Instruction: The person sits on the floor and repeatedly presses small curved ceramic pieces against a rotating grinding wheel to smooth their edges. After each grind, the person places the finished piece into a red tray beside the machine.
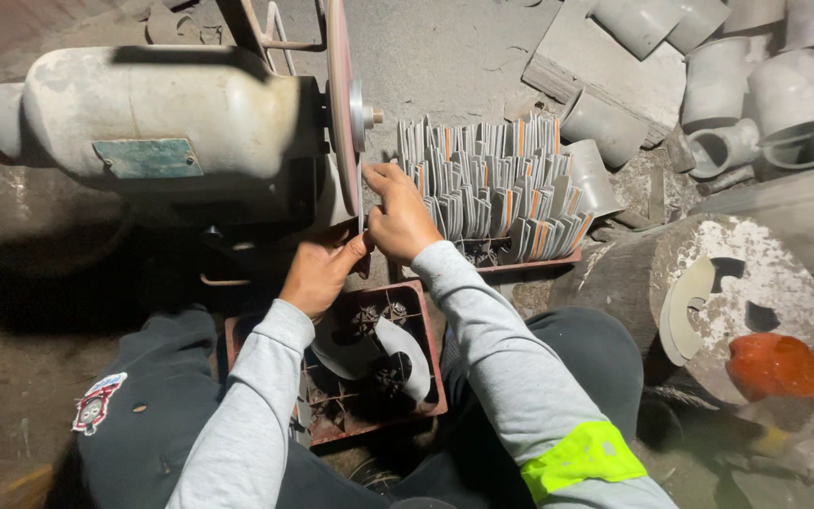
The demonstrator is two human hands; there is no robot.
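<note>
Head cam, looking down at my lap. Both hands up at the grinding disc (341, 104), centre-top of frame, edge-on to cam, mounted on a dusty grey motor (157, 113) at upper left.

L hand (317, 273) sits just below the disc edge, fingers curled in, clenched on a small piece I can't make out; it's hidden btwn the two hands. R hand (399, 219) is right beside it, touching the L thumb area, fingers reaching fwd to the disc rim; grip looks pinched but can't tell for sure what's in it.

Just right of the R hand: red tray (529, 262) packed w/ grey cut pieces (492, 184), standing upright in rows, some w/ orange edges. Pieces are near the R hand's knuckles.

Btwn my knees, lower centre: second red crate (431, 377), mostly empty, w/ a couple of curved pale grey pieces (405, 351) lying in it.

Right of frame: round stump-like block (765, 283) w/ a curved offcut (682, 316) on it and an orange lump (774, 366) at its lower edge. Upper right: heap of grey pipe fittings (727, 80) on the floor.

Sleeves grey; yellow-green band (584, 457) on the R forearm.
</note>
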